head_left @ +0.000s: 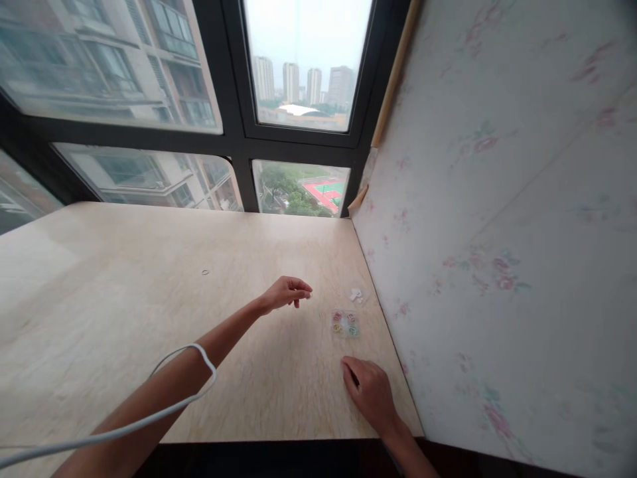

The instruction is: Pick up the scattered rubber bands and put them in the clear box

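Observation:
My left hand (285, 293) is above the middle of the marble-patterned surface, its thumb and fingertips pinched on a tiny whitish item (309, 296) too small to name. To its right lies a clear compartment box (345, 324) with small red, yellow and green rings or clips inside. Just behind that box are small white pieces (356, 295) on something transparent. My right hand (369, 390) rests near the front right edge, nearest to the box, with its fingers curled in; whatever they may hold is hidden. A thin ring (205, 272) lies alone farther left.
A white cable (144, 422) loops over my left forearm. The pale surface (239, 245) ends at dark-framed windows (239, 143) at the back. A wall with floral paper (478, 219) borders it on the right. The front edge is close to my right wrist.

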